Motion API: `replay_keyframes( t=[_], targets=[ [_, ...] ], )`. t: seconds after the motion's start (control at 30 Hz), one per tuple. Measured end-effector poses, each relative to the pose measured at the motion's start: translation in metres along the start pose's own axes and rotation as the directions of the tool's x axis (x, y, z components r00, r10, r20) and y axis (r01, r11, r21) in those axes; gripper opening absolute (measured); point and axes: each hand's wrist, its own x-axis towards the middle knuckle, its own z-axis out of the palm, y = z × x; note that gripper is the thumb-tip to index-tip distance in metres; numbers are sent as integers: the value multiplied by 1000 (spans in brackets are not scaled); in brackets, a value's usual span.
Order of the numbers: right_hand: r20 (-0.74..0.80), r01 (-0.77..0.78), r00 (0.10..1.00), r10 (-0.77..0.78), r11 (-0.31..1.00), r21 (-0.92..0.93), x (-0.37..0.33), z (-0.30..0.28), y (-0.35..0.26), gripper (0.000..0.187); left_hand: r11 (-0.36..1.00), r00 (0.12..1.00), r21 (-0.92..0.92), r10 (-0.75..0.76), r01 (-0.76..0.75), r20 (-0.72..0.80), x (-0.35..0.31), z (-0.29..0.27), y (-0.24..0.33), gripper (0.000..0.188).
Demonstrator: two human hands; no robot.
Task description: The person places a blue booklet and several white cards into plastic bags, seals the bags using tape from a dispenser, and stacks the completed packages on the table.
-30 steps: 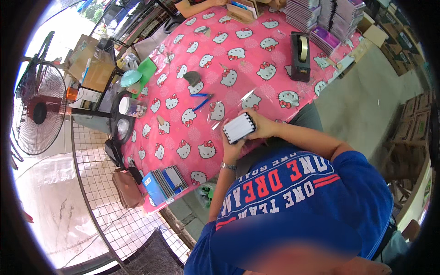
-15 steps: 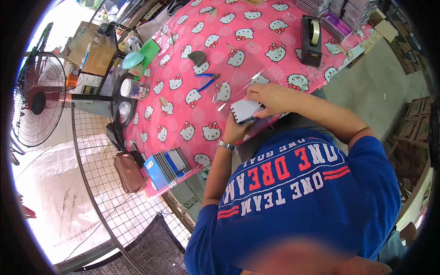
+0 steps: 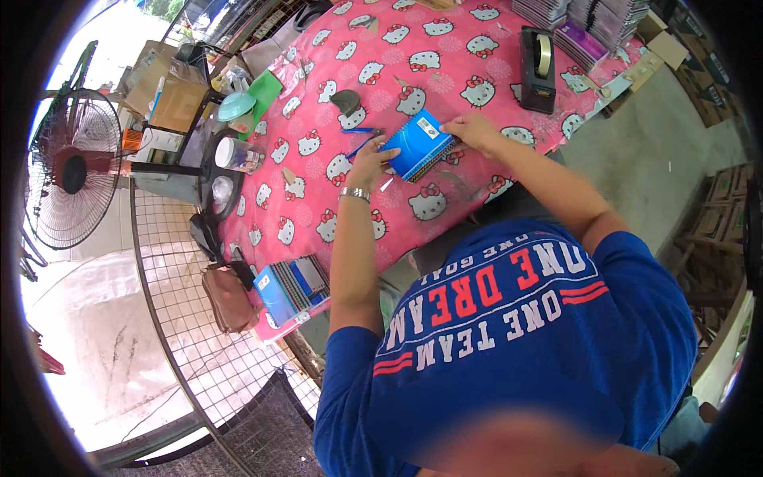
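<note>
Above the pink tablecloth, I hold a small stack of blue-covered spiral notebooks (image 3: 419, 145) between my two hands. My left hand (image 3: 369, 165) grips the stack's left edge, a metal watch or bracelet on its wrist. The fingers of my right hand (image 3: 474, 132) pinch its right corner. The top cover faces up with a white label, and black coil bindings show along the lower edge. Just beyond my left hand lie blue-handled pliers (image 3: 362, 142), partly hidden by it. A dark grey lump-like object (image 3: 345, 101) rests farther off.
A black tape dispenser (image 3: 538, 71) stands at the far right, near stacks of spiral notebooks (image 3: 584, 44). More blue notebooks (image 3: 278, 290) lie at the near left corner by a brown bag (image 3: 226, 298). A white-lidded jar (image 3: 237, 154) and a fan (image 3: 73, 171) are at left.
The notebooks have moved away from my body and now show a blue cover instead of white pages. Both hands have shifted farther over the table, the left one also leftward.
</note>
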Motion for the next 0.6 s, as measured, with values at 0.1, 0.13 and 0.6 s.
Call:
replay_keyframes(
  t=[0.1, 0.13, 0.6],
  targets=[
    [-50, -83, 995, 85, 996, 43, 6, 6, 17, 35, 995, 995, -17, -96, 96, -6, 7, 4, -14, 68],
    [-50, -79, 996, 80, 997, 23, 8, 7, 21, 36, 995, 995, -11, -103, 103, -7, 9, 3, -21, 68],
    [578, 713, 700, -419, 445, -541, -58, -23, 41, 20, 405, 800, 743, 528, -532, 285, -105, 49, -98, 14]
  ],
)
